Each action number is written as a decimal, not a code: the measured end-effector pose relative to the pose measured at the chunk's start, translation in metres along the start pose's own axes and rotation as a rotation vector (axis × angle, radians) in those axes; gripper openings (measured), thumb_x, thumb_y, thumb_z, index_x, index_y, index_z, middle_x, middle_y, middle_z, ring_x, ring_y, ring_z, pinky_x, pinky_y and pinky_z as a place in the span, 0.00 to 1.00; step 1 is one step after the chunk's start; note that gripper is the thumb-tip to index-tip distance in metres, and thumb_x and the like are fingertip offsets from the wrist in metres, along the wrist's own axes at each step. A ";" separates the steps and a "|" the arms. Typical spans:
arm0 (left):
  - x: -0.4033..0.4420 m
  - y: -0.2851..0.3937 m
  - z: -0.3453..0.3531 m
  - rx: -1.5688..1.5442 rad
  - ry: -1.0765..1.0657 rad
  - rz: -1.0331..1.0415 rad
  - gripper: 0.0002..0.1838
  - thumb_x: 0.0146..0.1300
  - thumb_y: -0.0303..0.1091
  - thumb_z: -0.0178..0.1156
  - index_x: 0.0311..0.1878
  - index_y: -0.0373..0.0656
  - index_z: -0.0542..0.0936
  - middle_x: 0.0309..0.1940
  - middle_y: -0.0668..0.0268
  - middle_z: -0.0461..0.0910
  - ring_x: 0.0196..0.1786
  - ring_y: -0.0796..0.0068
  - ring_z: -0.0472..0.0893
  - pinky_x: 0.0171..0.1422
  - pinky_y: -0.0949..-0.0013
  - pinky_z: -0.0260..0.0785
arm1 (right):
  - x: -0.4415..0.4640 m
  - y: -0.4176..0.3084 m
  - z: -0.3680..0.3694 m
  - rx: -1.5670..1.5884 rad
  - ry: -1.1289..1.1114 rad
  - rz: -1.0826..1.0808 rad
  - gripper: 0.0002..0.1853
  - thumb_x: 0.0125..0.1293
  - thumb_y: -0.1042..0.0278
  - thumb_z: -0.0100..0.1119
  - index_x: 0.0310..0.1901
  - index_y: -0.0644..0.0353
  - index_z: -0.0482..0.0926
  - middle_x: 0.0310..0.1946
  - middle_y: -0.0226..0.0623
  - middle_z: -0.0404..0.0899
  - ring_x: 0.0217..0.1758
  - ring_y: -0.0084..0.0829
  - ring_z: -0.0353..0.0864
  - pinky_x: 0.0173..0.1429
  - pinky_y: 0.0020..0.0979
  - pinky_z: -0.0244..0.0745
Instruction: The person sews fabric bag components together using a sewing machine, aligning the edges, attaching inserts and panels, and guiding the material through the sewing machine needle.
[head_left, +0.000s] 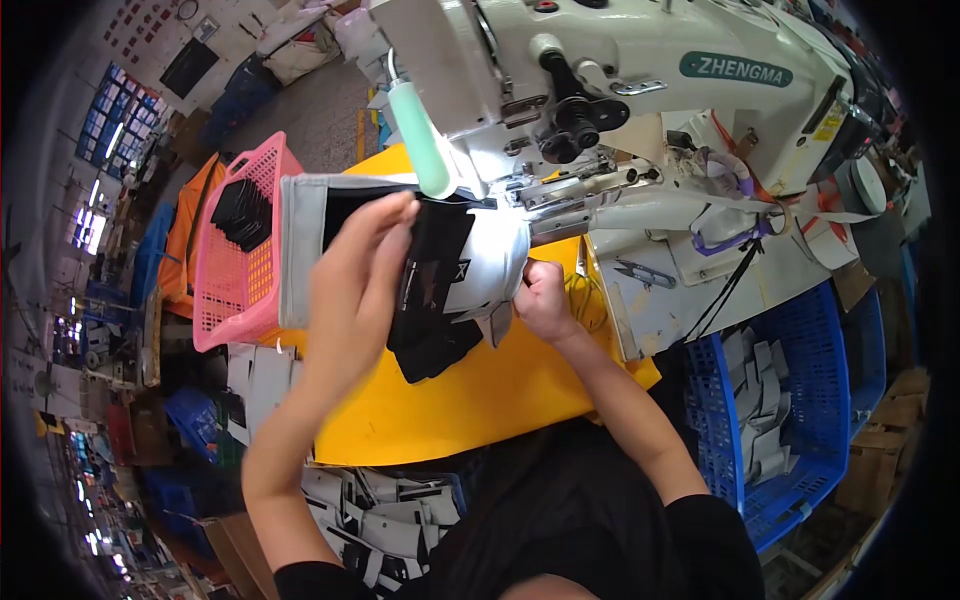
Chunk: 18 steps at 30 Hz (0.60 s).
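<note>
A grey-and-black fabric piece [487,262] lies under the lit needle area of a sewing machine [610,70]. My left hand [360,275] is bent at its near left side, the fingers closed at the edge of a black fabric strip [428,270]. Just beyond those fingertips hangs a mint-green handle [420,135] on a bent metal rod; whether they touch it I cannot tell. On the right, my right hand [545,300] is curled into a fist against the fabric piece's right edge, gripping it. A pale grey panel [303,250] extends left behind my left hand.
Yellow sheeting [430,425] covers the surface below. Yellow-handled scissors [585,300] and thread snips [645,274] lie right. A pink basket [265,290] holds black pieces; a blue crate [820,440] holds grey pieces. More cut pieces [390,530] sit near my lap.
</note>
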<state>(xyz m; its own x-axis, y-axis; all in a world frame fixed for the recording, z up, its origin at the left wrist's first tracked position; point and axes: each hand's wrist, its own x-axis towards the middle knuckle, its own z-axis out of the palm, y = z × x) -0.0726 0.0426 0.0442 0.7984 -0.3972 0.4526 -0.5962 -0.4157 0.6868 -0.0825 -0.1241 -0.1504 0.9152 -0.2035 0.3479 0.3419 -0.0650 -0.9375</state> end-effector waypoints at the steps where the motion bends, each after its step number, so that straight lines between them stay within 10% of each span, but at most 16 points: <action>1: -0.035 0.012 -0.018 0.266 -0.001 0.247 0.13 0.70 0.30 0.52 0.52 0.32 0.77 0.47 0.56 0.81 0.50 0.65 0.81 0.56 0.65 0.71 | 0.000 0.000 0.001 0.000 -0.005 0.003 0.14 0.64 0.71 0.57 0.21 0.67 0.75 0.14 0.28 0.73 0.18 0.16 0.70 0.23 0.24 0.64; 5: -0.061 0.033 -0.012 0.648 -0.397 0.802 0.19 0.64 0.26 0.54 0.59 0.35 0.76 0.55 0.58 0.79 0.62 0.62 0.77 0.66 0.60 0.67 | 0.001 0.001 0.004 0.021 0.008 -0.015 0.12 0.63 0.70 0.59 0.26 0.70 0.77 0.13 0.44 0.71 0.17 0.21 0.66 0.24 0.31 0.65; 11: -0.012 -0.024 0.038 1.107 -0.401 0.944 0.26 0.54 0.27 0.60 0.60 0.36 0.75 0.62 0.62 0.74 0.65 0.64 0.75 0.63 0.63 0.70 | 0.001 0.000 0.004 0.045 0.051 0.011 0.15 0.65 0.67 0.58 0.24 0.71 0.76 0.13 0.44 0.69 0.17 0.23 0.66 0.25 0.32 0.65; 18: 0.007 -0.063 0.017 0.601 -0.512 0.568 0.28 0.52 0.21 0.57 0.61 0.42 0.76 0.60 0.56 0.76 0.60 0.58 0.77 0.59 0.63 0.71 | -0.001 -0.014 0.008 0.152 0.028 0.148 0.17 0.65 0.65 0.60 0.23 0.69 0.75 0.14 0.45 0.70 0.17 0.25 0.69 0.24 0.34 0.65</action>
<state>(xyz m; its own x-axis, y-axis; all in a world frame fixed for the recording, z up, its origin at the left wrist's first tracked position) -0.0308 0.0523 -0.0052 0.3294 -0.9164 0.2272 -0.9386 -0.3439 -0.0264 -0.0867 -0.1156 -0.1376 0.9523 -0.2270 0.2039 0.2342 0.1151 -0.9654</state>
